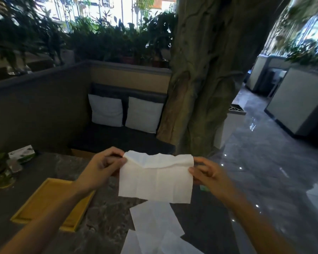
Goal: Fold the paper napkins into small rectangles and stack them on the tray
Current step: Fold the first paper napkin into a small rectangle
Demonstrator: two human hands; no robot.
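White napkin [156, 180], yellow tray [44, 195]

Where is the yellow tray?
In the head view, the yellow tray sits on the dark table at lower left, partly under the left forearm, left of the loose napkins and near a potted plant.

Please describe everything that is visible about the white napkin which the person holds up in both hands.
The held napkin is a thin white paper sheet, wider than tall, with faint crease lines from earlier folding. It hangs in the air above the dark marbled table, touching nothing below. The left hand pinches its upper left corner and the right hand pinches its upper right edge. Its top edge is bent over toward the camera and slightly rumpled; the lower edge hangs free. More loose napkins lie beneath it.
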